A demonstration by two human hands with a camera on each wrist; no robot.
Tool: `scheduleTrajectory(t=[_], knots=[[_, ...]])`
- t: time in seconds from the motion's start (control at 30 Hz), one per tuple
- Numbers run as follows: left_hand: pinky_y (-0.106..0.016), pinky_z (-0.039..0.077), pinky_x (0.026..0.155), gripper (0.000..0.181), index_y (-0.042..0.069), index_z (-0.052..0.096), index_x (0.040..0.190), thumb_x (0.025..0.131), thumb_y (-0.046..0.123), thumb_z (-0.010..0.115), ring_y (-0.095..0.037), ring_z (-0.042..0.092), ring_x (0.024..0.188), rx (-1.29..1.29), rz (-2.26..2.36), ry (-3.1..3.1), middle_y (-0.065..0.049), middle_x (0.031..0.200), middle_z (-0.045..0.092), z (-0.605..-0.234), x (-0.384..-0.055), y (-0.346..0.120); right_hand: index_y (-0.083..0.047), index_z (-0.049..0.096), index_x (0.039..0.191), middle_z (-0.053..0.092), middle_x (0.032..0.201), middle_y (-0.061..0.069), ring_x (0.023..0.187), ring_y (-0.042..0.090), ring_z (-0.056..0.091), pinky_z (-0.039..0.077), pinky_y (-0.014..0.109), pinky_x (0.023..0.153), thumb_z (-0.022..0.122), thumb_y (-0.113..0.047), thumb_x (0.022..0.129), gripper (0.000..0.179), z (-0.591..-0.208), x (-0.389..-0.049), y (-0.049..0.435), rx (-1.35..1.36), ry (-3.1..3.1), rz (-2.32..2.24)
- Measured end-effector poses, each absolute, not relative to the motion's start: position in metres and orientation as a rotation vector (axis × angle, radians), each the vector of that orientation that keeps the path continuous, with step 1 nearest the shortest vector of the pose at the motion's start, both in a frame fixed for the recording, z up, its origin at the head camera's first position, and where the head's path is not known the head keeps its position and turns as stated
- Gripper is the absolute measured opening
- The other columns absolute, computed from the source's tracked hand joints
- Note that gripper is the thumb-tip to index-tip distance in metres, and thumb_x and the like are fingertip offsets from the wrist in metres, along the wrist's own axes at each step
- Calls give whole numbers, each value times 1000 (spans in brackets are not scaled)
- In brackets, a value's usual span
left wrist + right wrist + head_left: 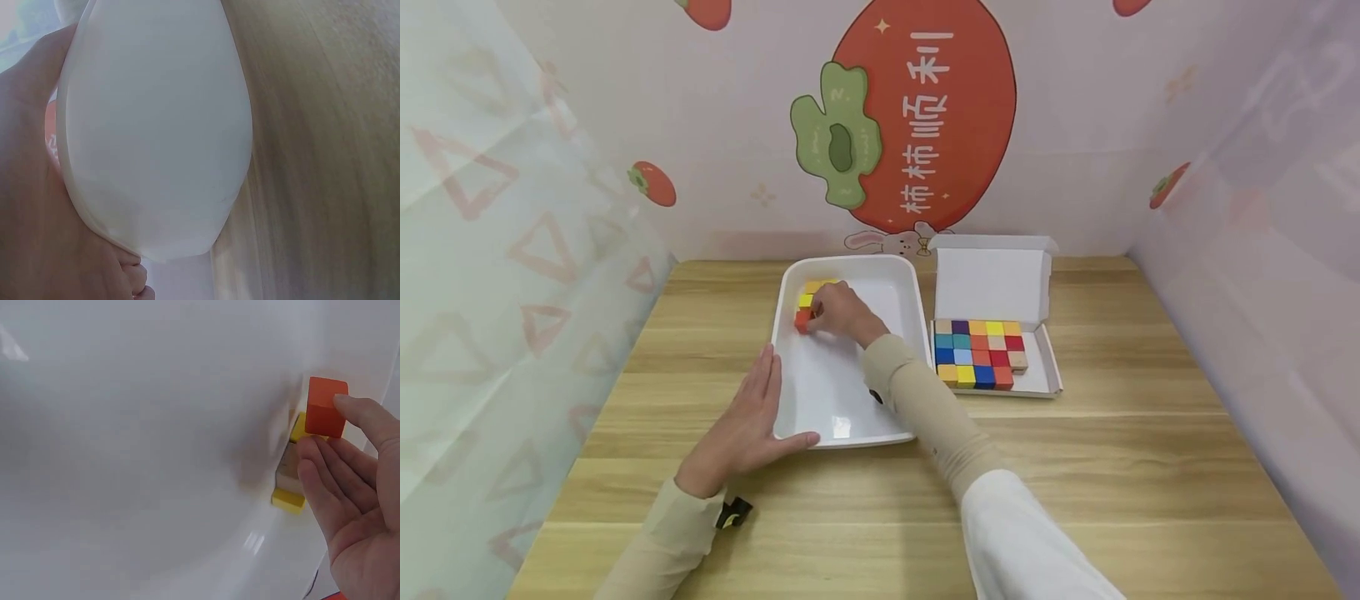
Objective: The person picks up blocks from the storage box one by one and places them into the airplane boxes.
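Between the thumb and fingertips of my right hand (847, 312), a red-orange block (326, 406) is pinched at the left side of the white tray (850, 408). Close by in the tray are yellow blocks (287, 500) and a plain wooden block (290, 467); the head view also shows an orange-yellow block (813, 287) toward the back. My hand partly hides this group. My left hand (741, 429) rests against the tray's front left corner, its fingers straight along the left rim and its thumb on the front rim. In the left wrist view, the tray's outer wall (156, 125) fills the middle.
Right of the tray stands an open white cardboard box (1037, 367), its lid (992, 283) raised at the back. Rows of coloured blocks (981, 357) fill most of it. Both stand on a wood-grain table (1112, 467) with a patterned backdrop (722, 125) behind.
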State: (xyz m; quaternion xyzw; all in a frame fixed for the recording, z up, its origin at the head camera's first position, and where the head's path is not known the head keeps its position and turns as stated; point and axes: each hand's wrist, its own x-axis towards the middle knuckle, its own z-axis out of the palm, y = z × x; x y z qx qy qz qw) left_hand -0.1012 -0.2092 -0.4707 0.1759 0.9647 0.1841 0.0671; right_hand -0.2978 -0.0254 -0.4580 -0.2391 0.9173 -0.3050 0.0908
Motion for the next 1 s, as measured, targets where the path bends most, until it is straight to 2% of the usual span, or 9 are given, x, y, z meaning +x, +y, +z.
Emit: scheduleTrajectory(t=[0.1,0.4,0.63,0.8,1.0], knots=[[-61,17,133,136,-2,-4,167,84,80,67,-37,-9,167,519,558,2909,-15,177,-18,-470,-101,-209,-9,84,97,75,83,-1,81,17,61,55,24,76,89,-26,88,20,-448,-301,-19,-766,2717,-919],[-61,17,133,137,-3,-3,167,84,81,67,-37,-9,167,513,544,2916,-16,177,-17,-471,-102,-209,-10,83,98,78,91,1,85,18,66,59,26,78,87,-30,89,22,-403,-298,24,-941,2687,-826],[-61,17,133,137,-3,-3,167,84,82,66,-37,-8,167,515,550,2917,-16,177,-17,-472,-101,-209,-13,82,109,79,100,0,93,15,71,62,30,87,83,-34,92,27,-374,-269,79,-925,2700,-754],[-61,17,133,138,-2,-4,167,84,81,68,-36,-9,167,516,557,2926,-16,178,-17,-470,-101,-210,-14,82,110,80,99,1,91,16,73,64,33,85,83,-31,92,25,-365,-250,125,-934,2706,-813],[-61,16,133,138,-3,-5,167,84,79,69,-36,-10,167,541,565,2925,-18,177,-17,-471,-101,-211,-13,81,114,81,103,3,94,19,76,66,37,84,85,-29,91,28,-362,-229,180,-811,2770,-850]])
